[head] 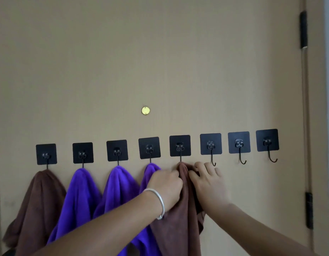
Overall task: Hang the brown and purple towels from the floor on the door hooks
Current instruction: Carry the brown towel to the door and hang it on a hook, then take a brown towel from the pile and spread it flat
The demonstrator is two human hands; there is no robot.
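Filling most of the view, the door (160,61) carries a row of eight black stick-on hooks, and five of them now bear cloth. From the left hang a brown towel (36,206), then three purple towels (80,196), the third partly hidden behind the left forearm. On the fifth hook (180,146) a second brown towel (178,218) drapes down, its top bunched right at the hook's lower end; whether the cloth is fully caught over the prong I cannot tell, since the fold covers it.

Both hands are at that bunched top. The left hand (166,183), a silver bangle (158,202) on its wrist, has its fingers curled into the cloth, so its grip is closed on the brown towel. The right hand (206,180) lies against the towel's other side; its thumb and forefinger seem to pinch the fold by the hook while the other fingers spread loosely against the door.

The three hooks (239,143) to the right are bare. A small brass disc (145,110) sits above the row.

By my reading, the work is well along: four towels are hung, the fifth is being settled. The floor is out of view, so whether any towels remain there cannot be told.
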